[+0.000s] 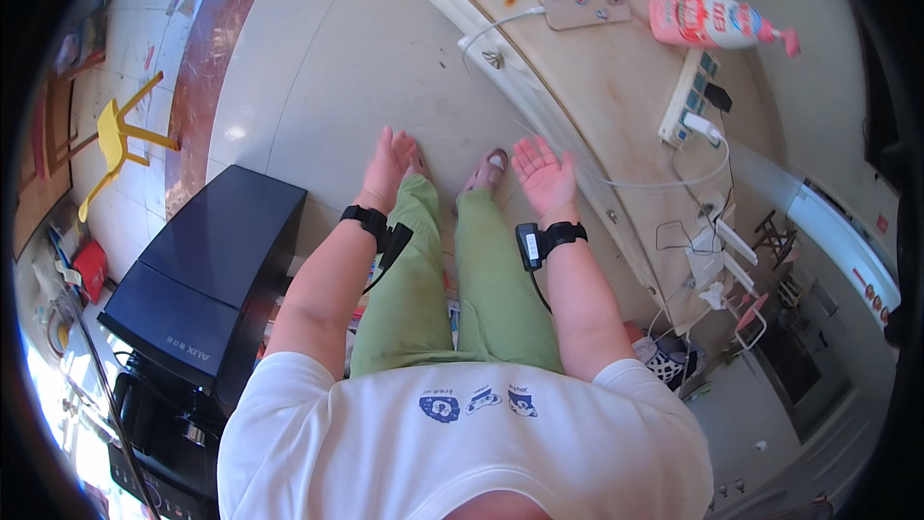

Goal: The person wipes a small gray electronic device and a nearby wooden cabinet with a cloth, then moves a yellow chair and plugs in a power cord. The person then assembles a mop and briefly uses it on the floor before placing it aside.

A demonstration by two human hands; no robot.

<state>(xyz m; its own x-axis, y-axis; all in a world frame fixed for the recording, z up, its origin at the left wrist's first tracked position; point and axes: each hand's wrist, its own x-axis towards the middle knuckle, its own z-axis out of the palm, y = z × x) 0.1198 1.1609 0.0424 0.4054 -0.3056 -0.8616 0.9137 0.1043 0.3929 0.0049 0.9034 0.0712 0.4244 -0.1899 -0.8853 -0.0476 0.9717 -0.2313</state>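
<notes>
My left hand [388, 165] is held out over the green trousers near one foot, fingers extended and nothing in it. My right hand [546, 172] has its palm turned up and fingers spread, also holding nothing; it is nearest the front of a cream cabinet [613, 215]. Each wrist wears a black strap with a small cabled device: the left device [395, 244] and the right device [529, 245]. Between and beyond the hands are pink shoes [488, 170] on the tiled floor [346, 50].
On the cabinet top lie a phone [583, 7] with a charging cable, a pink-and-white pump bottle [711, 18] and a power strip [689, 97] with plugs. A dark AUX appliance [209, 245] stands at left. Farther left is a small yellow chair [115, 133].
</notes>
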